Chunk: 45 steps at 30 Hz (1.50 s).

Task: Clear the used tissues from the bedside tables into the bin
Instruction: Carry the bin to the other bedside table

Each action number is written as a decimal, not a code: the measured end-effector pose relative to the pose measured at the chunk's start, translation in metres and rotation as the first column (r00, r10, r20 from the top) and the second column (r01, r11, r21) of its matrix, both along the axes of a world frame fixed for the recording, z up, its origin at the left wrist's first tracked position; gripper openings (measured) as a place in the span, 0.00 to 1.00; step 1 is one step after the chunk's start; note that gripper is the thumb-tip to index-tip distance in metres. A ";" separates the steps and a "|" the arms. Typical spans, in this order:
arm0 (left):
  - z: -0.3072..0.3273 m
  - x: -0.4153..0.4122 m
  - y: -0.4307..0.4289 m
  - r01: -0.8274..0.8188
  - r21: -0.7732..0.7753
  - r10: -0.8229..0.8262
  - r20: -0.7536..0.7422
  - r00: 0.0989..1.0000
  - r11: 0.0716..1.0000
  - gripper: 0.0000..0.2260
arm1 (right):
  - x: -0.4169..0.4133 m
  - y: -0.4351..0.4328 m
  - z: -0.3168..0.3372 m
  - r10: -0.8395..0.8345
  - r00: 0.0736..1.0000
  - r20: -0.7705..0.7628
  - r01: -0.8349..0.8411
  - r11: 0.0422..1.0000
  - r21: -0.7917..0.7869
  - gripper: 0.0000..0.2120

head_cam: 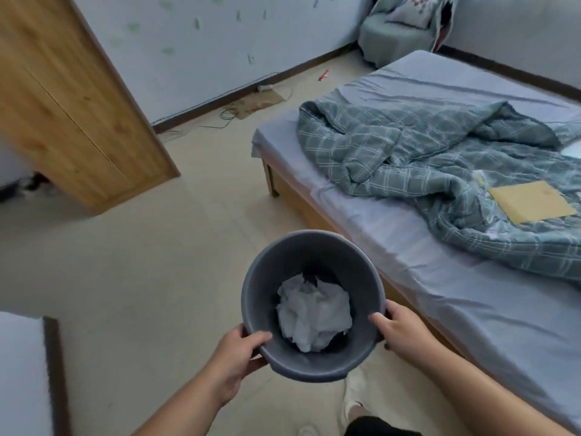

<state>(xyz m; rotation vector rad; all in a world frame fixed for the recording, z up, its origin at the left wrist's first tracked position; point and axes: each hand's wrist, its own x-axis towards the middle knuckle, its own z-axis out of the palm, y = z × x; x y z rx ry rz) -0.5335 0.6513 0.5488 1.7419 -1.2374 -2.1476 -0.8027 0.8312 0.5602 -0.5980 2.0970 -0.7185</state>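
- Bin (pixel 276 262) of dark grey plastic, round, with a smooth rolled rim; holds a crumpled white heap of tissues (pixel 314 316) on its bottom.
- Hangs clear of the pale tiled floor (pixel 141 262), just off the near long edge of the bed (pixel 440 278).
- On the bed's lilac-grey sheet, a rumpled teal checked quilt (pixel 424 152), with a flat yellow envelope (pixel 531 201) lying on it towards the right edge.
- Wooden wardrobe (pixel 72 105) at the far left, a padded chair (pixel 396 29) in the far corner, loose cables along the skirting.
- Left hand (pixel 234 363) grips the near-left rim, thumb hooked over into the bin, fingers curled round the outside.
- Right hand (pixel 401 330) grips the near-right rim the same way, thumb inside, fingers wrapped outside.
- Tissues deep inside, below and between the two thumbs, touching neither.
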 end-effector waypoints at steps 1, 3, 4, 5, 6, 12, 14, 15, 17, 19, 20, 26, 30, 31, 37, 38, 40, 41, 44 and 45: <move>0.000 -0.001 -0.013 -0.036 0.000 0.036 -0.014 0.999 0.999 0.11 | -0.006 -0.018 0.000 0.044 0.999 -0.004 -0.044 0.999 0.007 0.08; -0.001 -0.009 -0.041 -0.086 -0.016 0.085 -0.033 0.996 0.996 0.12 | -0.022 -0.053 -0.001 0.122 0.993 -0.010 -0.121 0.992 0.018 0.09; 0.000 -0.015 -0.055 -0.104 -0.026 0.103 -0.044 0.994 0.994 0.14 | -0.032 -0.071 -0.003 0.145 0.989 -0.010 -0.145 0.989 0.019 0.09; 0.000 -0.023 -0.070 -0.121 -0.036 0.119 -0.053 0.991 0.992 0.15 | -0.042 -0.090 -0.005 0.161 0.987 -0.010 -0.161 0.987 0.015 0.09; 0.000 -0.032 -0.086 -0.140 -0.045 0.137 -0.060 0.989 0.989 0.16 | -0.054 -0.110 -0.008 0.175 0.984 -0.010 -0.175 0.985 0.011 0.09; 0.020 -0.079 -0.180 -0.249 -0.094 0.241 -0.087 0.967 0.964 0.17 | -0.123 -0.246 0.006 0.299 0.954 -0.010 -0.299 0.954 -0.022 0.11; 0.031 -0.086 -0.213 -0.281 -0.119 0.272 -0.088 0.958 0.952 0.17 | -0.137 -0.293 0.022 0.348 0.937 -0.043 -0.349 0.936 -0.039 0.15; 0.036 -0.088 -0.229 -0.298 -0.126 0.288 -0.096 0.953 0.946 0.17 | -0.143 -0.317 0.029 0.369 0.928 -0.059 -0.371 0.927 -0.048 0.17; 0.041 -0.090 -0.261 -0.330 -0.143 0.317 -0.107 0.942 0.933 0.17 | -0.150 -0.360 0.039 0.409 0.908 -0.088 -0.415 0.908 -0.056 0.18; 0.040 -0.091 -0.290 -0.357 -0.186 0.343 -0.101 0.934 0.915 0.16 | -0.152 -0.400 0.043 0.450 0.888 -0.097 -0.457 0.888 -0.059 0.17; 0.038 -0.091 -0.306 -0.370 -0.208 0.358 -0.095 0.929 0.905 0.14 | -0.153 -0.420 0.041 0.468 0.879 -0.091 -0.474 0.879 -0.055 0.16; -0.002 -0.088 -0.411 -0.415 -0.171 0.415 -0.033 0.909 0.894 0.10 | -0.153 -0.540 0.018 0.491 0.871 -0.026 -0.490 0.871 0.030 0.07; -0.016 -0.095 -0.503 -0.354 -0.123 0.356 -0.013 0.935 0.927 0.11 | -0.156 -0.626 0.021 0.456 0.890 -0.027 -0.452 0.888 0.088 0.10; -0.013 -0.098 -0.528 -0.338 -0.124 0.338 -0.023 0.941 0.933 0.11 | -0.158 -0.647 0.024 0.448 0.894 -0.032 -0.444 0.892 0.091 0.10; 0.007 -0.127 -0.675 -0.205 -0.130 0.198 -0.061 0.978 0.970 0.20 | -0.189 -0.756 0.041 0.390 0.919 -0.056 -0.386 0.920 0.072 0.10; 0.011 -0.132 -0.689 -0.204 -0.141 0.197 -0.065 0.978 0.969 0.20 | -0.191 -0.766 0.043 0.386 0.921 -0.054 -0.383 0.922 0.062 0.10; 0.005 -0.151 -0.738 -0.194 -0.152 0.189 -0.048 0.981 0.969 0.20 | -0.208 -0.808 0.032 0.357 0.933 -0.038 -0.355 0.934 0.052 0.10; 0.006 -0.158 -0.755 -0.198 -0.156 0.193 -0.048 0.980 0.968 0.20 | -0.213 -0.824 0.029 0.350 0.936 -0.031 -0.349 0.936 0.042 0.10; 0.003 -0.189 -0.831 -0.214 -0.157 0.211 -0.038 0.977 0.964 0.21 | -0.242 -0.897 0.009 0.322 0.947 -0.014 -0.322 0.947 0.007 0.09; 0.004 -0.199 -0.855 -0.219 -0.163 0.216 -0.032 0.976 0.962 0.21 | -0.252 -0.922 0.006 0.326 0.945 -0.011 -0.326 0.945 0.006 0.09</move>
